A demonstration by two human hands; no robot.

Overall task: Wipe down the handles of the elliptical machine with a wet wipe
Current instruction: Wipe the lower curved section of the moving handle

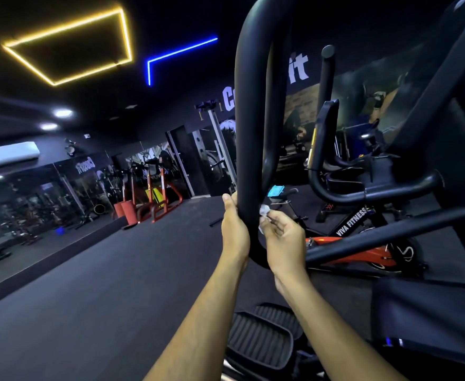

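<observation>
A thick black looped handle (250, 105) of the elliptical machine rises in front of me, curving over at the top. My left hand (234, 229) grips its left tube low down, thumb up along the bar. My right hand (283, 240) is just right of the same tube, fingers pinched on a small crumpled white wet wipe (264, 211) pressed against the bar. A second upright black handle (326, 78) with a round end cap stands farther right. Ribbed black foot pedals (259, 336) lie below my forearms.
An orange and black spin bike (358, 243) marked VIVA FITNESS stands behind the handle. Black machine frame bars (391, 232) cross on the right. Dark rubber floor (102, 284) stretches left toward red racks (154, 199) and a mirrored wall (33, 202).
</observation>
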